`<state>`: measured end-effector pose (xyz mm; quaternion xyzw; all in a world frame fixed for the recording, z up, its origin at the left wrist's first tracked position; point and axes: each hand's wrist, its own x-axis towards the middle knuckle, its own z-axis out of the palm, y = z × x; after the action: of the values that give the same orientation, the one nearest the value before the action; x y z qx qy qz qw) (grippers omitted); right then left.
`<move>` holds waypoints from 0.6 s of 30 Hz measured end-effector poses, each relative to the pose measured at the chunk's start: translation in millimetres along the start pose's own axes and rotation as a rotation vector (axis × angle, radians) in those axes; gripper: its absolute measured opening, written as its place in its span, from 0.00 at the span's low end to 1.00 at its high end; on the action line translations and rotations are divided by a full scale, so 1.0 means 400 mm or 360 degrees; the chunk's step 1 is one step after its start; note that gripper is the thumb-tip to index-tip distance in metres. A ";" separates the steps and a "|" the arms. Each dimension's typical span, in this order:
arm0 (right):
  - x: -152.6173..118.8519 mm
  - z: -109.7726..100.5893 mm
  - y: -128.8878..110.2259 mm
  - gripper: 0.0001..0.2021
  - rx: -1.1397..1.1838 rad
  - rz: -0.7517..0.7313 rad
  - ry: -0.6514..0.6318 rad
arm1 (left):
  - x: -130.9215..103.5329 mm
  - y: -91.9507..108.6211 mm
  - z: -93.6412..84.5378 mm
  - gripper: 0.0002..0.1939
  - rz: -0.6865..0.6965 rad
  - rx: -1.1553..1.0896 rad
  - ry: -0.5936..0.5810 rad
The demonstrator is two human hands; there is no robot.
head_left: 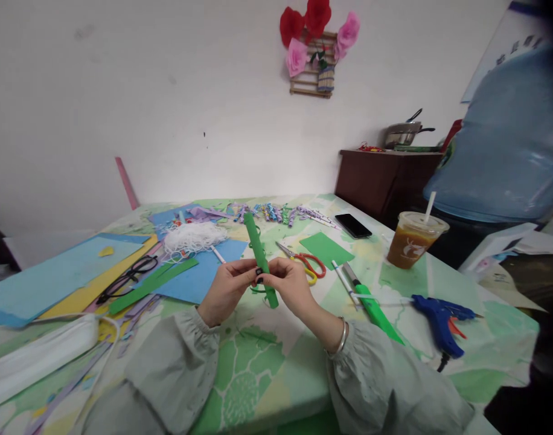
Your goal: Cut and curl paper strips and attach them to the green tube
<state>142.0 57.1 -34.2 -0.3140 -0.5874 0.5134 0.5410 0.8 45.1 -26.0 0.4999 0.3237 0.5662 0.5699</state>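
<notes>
A green paper tube [253, 237] with thin curled strips along its sides is held upright at a slant over the table's middle. My left hand [231, 284] pinches it from the left, and my right hand [288, 281] closes on it from the right, thumbs meeting near its lower half. Just beyond my right hand lie scissors [310, 264] with red and yellow handles. A green paper piece [327, 250] rests behind them. To the right are a white stick [344, 281] and a green-handled utility knife [373, 311].
A blue glue gun [442, 323], a drink cup [415, 241] and a black phone [353, 225] lie rightward. Leftward are glasses [127, 279], white string [190, 240], coloured sheets [63, 269] and a white box-like object [41, 359]. Curled paper pieces [271, 212] line the back.
</notes>
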 end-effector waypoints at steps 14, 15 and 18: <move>-0.152 -0.149 -0.172 0.17 -0.1399 -0.0202 0.0321 | 0.004 0.014 0.000 0.12 -0.0022 -0.0077 0.0315; -0.185 -0.192 -0.191 0.17 -0.1556 -0.0116 0.0492 | 0.002 0.015 0.003 0.12 -0.0015 -0.0079 0.0307; -0.264 -0.343 -0.207 0.19 -0.2095 0.0167 0.1002 | -0.003 0.016 0.010 0.12 -0.0006 -0.0070 0.0200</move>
<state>311.8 -27.2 -4.4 -0.7346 -0.5752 -0.0353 0.3582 2.3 42.1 -19.0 0.4501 0.3473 0.6023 0.5604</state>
